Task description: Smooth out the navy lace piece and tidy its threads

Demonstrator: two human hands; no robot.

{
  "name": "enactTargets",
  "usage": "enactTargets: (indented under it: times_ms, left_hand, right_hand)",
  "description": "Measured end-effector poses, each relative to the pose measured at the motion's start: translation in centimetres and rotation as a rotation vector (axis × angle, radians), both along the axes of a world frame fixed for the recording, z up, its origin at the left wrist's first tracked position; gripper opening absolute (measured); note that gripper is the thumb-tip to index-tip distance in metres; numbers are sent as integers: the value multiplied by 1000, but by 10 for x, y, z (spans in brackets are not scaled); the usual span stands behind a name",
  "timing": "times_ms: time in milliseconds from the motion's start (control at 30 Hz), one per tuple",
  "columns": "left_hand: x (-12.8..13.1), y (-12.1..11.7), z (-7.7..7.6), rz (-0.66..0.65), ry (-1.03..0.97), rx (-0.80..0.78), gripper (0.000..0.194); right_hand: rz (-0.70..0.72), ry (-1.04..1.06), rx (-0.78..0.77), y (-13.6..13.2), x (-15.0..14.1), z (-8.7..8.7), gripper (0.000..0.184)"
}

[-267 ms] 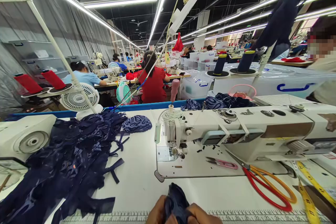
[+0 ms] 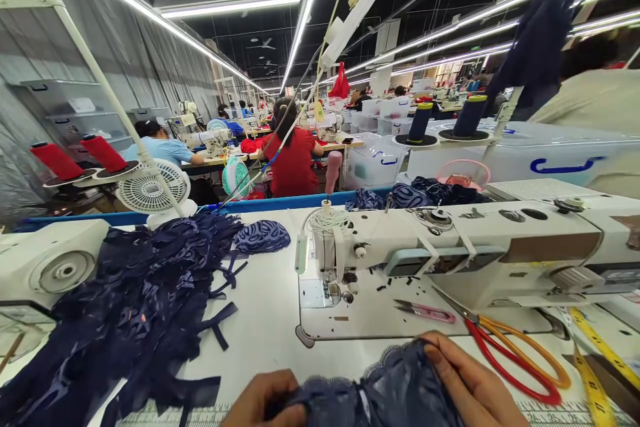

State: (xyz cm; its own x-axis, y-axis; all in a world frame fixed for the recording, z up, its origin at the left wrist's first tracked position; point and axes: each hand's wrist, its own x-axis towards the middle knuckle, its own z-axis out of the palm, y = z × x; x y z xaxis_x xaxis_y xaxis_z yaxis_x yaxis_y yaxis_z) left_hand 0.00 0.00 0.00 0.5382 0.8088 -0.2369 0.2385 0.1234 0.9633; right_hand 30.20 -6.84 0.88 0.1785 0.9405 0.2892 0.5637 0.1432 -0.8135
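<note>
A navy bra (image 2: 380, 390) with scalloped lace edging is stretched between my hands at the table's front edge, its lower part cut off by the frame. My left hand (image 2: 270, 400) pinches its left side, fingers curled around the fabric. At the upper right corner, my right hand (image 2: 467, 380) grips it between thumb and fingers. Just beyond stands a white sewing machine (image 2: 450, 240), its needle area above the metal plate. Pink-handled thread snips (image 2: 427, 311) and large scissors (image 2: 520, 353) with red and orange handles lie on the right.
A heap of navy fabric pieces (image 2: 145, 293) covers the table's left side. One patterned cup (image 2: 263, 236) lies beside it. A yellow tape measure (image 2: 590, 380) hangs at right. White fan (image 2: 154, 185), thread cones (image 2: 469, 117) and plastic bins stand behind. Other people sit at machines further back.
The bra, bunched between my hands earlier, is now spread out. My right hand has moved right and up, my left hand left. At far right, a person has shifted position.
</note>
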Motion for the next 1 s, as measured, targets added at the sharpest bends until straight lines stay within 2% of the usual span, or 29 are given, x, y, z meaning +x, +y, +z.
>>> enactTargets:
  times_ms: [67, 133, 167, 233, 267, 333, 367, 467, 533, 600, 700, 867, 1000]
  left_hand:
    - [-16, 27, 32, -58, 272, 284, 24]
    - [-18, 51, 51, -128, 594, 594, 4]
    - [-13, 60, 53, -125, 700, 752, 19]
    - [4, 67, 40, -85, 776, 1052, 48]
    - [14, 67, 27, -109, 739, 1190, 53]
    - [33, 60, -5, -287, 595, 1386, 50]
    - [40, 55, -21, -355, 526, 1445, 50]
    - [45, 45, -56, -378, 437, 1560, 65]
    - [43, 42, -65, -358, 432, 1595, 69]
    - [40, 42, -66, -347, 432, 1598, 68]
    - [40, 43, -64, -299, 435, 1607, 69]
    - [39, 46, -72, -166, 438, 1665, 67]
    - [37, 48, -76, -157, 422, 1627, 73]
  right_hand:
    - [57, -198, -5, 13, 21, 6, 32]
    - [66, -466, 25, 26, 28, 6, 26]
    - [33, -602, 71, 32, 26, 3, 27]
    - [-25, -796, 227, 41, 11, -5, 36]
    - [-13, -835, 308, 43, 1, -11, 42]
    - [139, -806, 419, 44, -19, -26, 51]
    - [204, -783, 440, 43, -25, -33, 48]
    - [327, -756, 380, 40, -28, -44, 36]
    - [393, -730, 263, 41, -23, -40, 32]
    - [412, -663, 164, 46, -21, -31, 23]
    - [392, -569, 162, 60, -30, -21, 22]
    - [369, -571, 245, 73, -43, -33, 24]
    - [342, -580, 261, 73, -40, -37, 23]
